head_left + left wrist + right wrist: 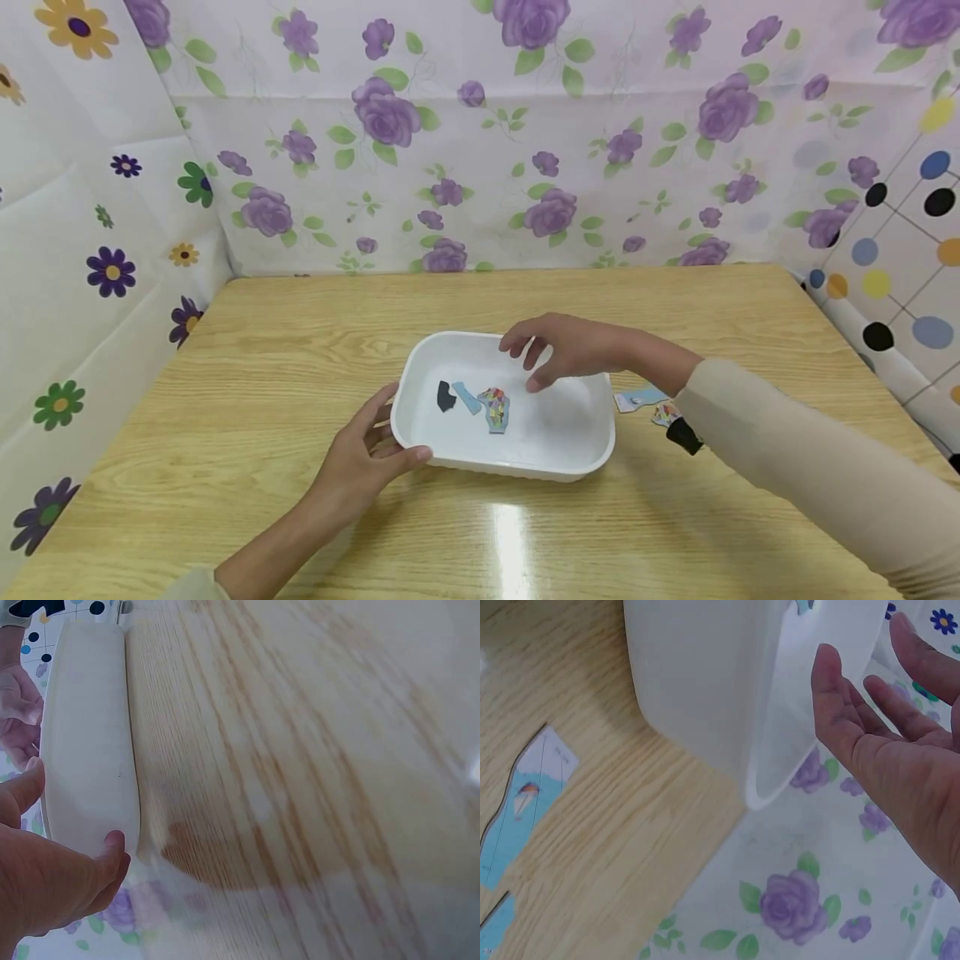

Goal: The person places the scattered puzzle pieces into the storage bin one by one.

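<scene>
A white plastic tub (562,437) stands on the wooden table. My left hand (360,454) grips its left end, thumb at the near rim and fingers along the outer wall; the left wrist view has the same hand (60,877) against the tub's side. Inside lie flat puzzle pieces: a black one (446,396), a narrow light-blue one (467,397) and a multicoloured one (497,410). Over the tub's right half hovers my right hand (573,346), fingers loosely bent and nothing between them. The right wrist view also finds this hand (900,742) holding nothing.
Right of the tub, partly behind the right forearm, lie a light-blue piece (637,398), a multicoloured piece (664,413) and a black piece (684,437). Floral sheeting (487,167) rises behind the table (300,333), with patterned sheets at both sides.
</scene>
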`<state>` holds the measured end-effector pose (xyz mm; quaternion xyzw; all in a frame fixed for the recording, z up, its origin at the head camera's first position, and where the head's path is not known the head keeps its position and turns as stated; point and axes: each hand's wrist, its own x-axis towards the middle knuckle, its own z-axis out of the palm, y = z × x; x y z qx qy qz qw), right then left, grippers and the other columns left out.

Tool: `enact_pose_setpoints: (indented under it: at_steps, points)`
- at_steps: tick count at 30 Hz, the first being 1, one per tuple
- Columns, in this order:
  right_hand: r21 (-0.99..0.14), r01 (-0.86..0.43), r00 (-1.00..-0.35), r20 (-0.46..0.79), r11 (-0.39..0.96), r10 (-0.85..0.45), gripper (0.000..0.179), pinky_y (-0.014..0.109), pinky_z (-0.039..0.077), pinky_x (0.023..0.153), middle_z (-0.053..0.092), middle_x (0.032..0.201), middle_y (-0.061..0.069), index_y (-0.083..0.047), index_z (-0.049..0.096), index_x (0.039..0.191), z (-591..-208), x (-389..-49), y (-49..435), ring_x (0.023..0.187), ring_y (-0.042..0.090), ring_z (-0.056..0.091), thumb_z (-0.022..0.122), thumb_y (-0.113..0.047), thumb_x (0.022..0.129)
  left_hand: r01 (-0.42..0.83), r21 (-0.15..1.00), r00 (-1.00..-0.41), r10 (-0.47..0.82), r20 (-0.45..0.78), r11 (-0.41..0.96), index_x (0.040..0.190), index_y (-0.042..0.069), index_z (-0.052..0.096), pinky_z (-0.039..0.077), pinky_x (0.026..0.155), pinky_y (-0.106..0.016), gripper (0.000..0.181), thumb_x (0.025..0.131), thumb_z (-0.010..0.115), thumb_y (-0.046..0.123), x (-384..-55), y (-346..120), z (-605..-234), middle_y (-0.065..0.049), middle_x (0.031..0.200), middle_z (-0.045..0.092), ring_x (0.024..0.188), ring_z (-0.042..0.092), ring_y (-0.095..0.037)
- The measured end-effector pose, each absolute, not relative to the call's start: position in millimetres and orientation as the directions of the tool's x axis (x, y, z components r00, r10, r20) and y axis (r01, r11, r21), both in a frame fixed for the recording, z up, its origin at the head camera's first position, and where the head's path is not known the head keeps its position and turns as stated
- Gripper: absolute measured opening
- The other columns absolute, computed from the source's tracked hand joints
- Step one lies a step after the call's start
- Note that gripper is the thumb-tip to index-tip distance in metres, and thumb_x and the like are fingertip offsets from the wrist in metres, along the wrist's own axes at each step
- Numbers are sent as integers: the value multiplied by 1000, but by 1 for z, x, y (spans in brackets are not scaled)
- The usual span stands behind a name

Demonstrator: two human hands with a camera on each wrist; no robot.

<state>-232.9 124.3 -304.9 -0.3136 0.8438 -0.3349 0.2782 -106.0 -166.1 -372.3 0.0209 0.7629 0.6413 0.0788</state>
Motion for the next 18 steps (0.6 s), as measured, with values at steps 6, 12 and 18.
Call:
enact_pose_setpoints:
  at_steps: [6,12,18]
  points:
    - [-783,-312,-658,-231,538,-717,54,35,56,90,51,133,14,-11,52,135,-298,-235,144,116,25,55,73,-11,86,-71,981,-986,136,-97,180,150,16,29,56,90,-27,89,78,81,10,-106,-167,-373,-17,137,46,123,53,-33]
    - [-793,-295,-658,-236,533,-715,54,34,56,90,50,134,14,-13,51,135,-295,-235,158,116,24,54,73,-14,86,-81,978,-986,127,-107,192,151,16,27,56,91,-27,90,78,81,12,-106,-167,-372,-16,138,46,123,52,-33]
    - [-787,-326,-666,-202,524,-718,54,38,54,93,50,134,11,-15,51,136,-289,-236,172,117,23,55,73,-15,87,-87,978,-986,127,-112,189,151,17,28,55,91,-27,90,78,81,11,-106,-165,-372,-17,138,46,124,52,-33]
